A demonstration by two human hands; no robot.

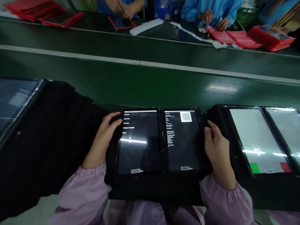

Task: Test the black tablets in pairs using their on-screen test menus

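Two tablets lie side by side in a black tray [150, 187] in front of me. The left tablet [140, 153] shows a dark screen with a short menu that includes "Change Language". On the right tablet [184, 156] there is small text and a QR code [186, 117] near the top. My left hand [103, 136] is closed on the tray's left edge, its fingertips beside the left tablet's upper corner. At the opposite edge, my right hand [217, 145] grips the tray with curled fingers. Some of the fingers are hidden behind the tray's sides.
To the right, another black holder carries a tablet with a white screen [255, 134] and a second one [286, 125]. A dark stack with a tablet [18, 100] stands left. Beyond the green conveyor [145, 86], two people in blue handle red-wrapped items [269, 37].
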